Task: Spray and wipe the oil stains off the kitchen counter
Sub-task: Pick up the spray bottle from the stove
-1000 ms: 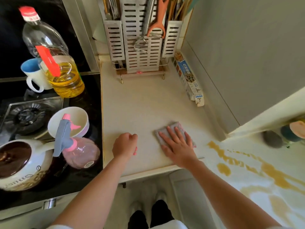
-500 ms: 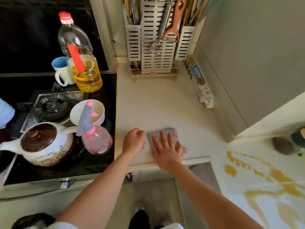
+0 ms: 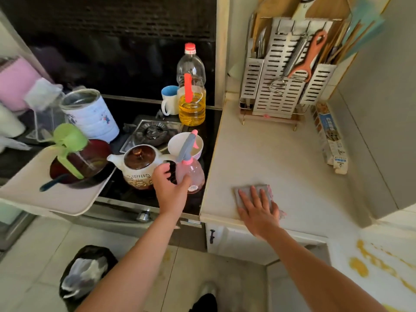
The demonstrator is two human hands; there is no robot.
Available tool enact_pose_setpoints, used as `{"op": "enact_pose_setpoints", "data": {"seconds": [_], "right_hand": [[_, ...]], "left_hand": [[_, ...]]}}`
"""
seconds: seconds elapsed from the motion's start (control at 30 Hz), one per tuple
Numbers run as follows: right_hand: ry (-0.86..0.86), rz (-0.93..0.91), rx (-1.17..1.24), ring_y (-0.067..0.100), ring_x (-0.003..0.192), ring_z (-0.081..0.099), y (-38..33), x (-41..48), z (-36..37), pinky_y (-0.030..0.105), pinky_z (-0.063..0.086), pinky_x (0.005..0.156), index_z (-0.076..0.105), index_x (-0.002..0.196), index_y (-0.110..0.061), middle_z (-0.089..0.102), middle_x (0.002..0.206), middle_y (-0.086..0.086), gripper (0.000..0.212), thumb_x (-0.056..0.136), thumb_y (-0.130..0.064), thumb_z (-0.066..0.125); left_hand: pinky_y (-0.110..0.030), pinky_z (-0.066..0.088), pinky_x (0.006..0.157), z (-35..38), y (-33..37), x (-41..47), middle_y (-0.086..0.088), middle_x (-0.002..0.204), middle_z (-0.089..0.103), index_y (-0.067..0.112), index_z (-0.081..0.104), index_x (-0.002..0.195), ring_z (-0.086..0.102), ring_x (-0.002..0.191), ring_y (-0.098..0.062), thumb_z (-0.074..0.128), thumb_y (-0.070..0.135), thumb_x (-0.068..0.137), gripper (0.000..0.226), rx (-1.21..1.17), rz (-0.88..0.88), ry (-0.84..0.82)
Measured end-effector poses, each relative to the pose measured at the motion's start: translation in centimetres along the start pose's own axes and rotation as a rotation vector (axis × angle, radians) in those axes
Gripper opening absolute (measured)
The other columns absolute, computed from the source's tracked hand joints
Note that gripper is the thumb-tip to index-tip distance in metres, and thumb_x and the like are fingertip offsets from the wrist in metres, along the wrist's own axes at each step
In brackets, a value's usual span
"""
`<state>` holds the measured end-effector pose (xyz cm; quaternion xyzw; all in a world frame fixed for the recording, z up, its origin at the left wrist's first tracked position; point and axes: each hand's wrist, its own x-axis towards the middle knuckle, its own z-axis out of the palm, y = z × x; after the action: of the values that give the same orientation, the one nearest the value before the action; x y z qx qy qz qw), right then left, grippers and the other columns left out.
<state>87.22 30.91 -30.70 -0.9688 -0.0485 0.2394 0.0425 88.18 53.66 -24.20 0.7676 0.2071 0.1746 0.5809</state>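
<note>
One spray bottle, one cloth, two hands at the stove and surface.
Left hand (image 3: pixel 170 188), fingers spread, cups the pink spray bottle (image 3: pixel 190 170) beside one pot lettered "COFFEE" (image 3: pixel 137 165); right hand (image 3: pixel 258 210) lies flat on the grey cloth (image 3: pixel 247 192) on the surface (image 3: pixel 270 154); yellow oil stains (image 3: pixel 371 264) far right.

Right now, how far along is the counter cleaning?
Done: the counter around the cloth looks free of stains. In hand: the right hand lies flat on the cloth, and the left hand is open around the pink spray bottle. Left: yellow oil stains at lower right.
</note>
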Motion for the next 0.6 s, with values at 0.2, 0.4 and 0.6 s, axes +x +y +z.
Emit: {"op": "enact_pose_setpoints", "data": {"seconds": [0.2, 0.4, 0.6], "right_hand": [[0.012, -0.018, -0.020, 0.027, 0.142, -0.027, 0.3, -0.3, 0.1, 0.053, -0.001, 0.115, -0.025, 0.144, -0.040, -0.033, 0.153, -0.001, 0.064, 0.102, -0.040, 0.024], [0.042, -0.011, -0.018, 0.025, 0.142, -0.027, 0.4, -0.2, 0.5, 0.050, -0.002, 0.114, -0.024, 0.144, -0.040, -0.032, 0.154, -0.002, 0.062, 0.101, -0.044, 0.020], [0.067, 0.008, 0.047, 0.019, 0.143, -0.027, 0.7, 0.2, 1.1, 0.048, -0.005, 0.115, -0.021, 0.144, -0.046, -0.031, 0.153, -0.009, 0.056, 0.099, -0.052, 0.011]], "left_hand": [[-0.020, 0.044, 0.089, 1.2, 1.6, 3.0, 0.000, 0.129, 0.057, 0.022, 0.047, 0.138, 0.055, 0.117, -0.013, 0.076, 0.023, 0.082, 0.064, -0.047, -0.013, -0.285], [-0.035, 0.049, 0.091, 2.6, 2.1, 4.7, 0.012, 0.109, 0.052, 0.049, 0.044, 0.136, 0.050, 0.112, -0.016, 0.068, 0.053, 0.081, 0.061, 0.142, 0.115, -0.444], [-0.035, 0.047, 0.086, 4.8, 2.8, 4.6, 0.000, 0.103, 0.061, 0.025, 0.061, 0.108, 0.056, 0.097, -0.015, 0.060, 0.047, 0.089, 0.029, 0.181, 0.357, -0.453]]}}
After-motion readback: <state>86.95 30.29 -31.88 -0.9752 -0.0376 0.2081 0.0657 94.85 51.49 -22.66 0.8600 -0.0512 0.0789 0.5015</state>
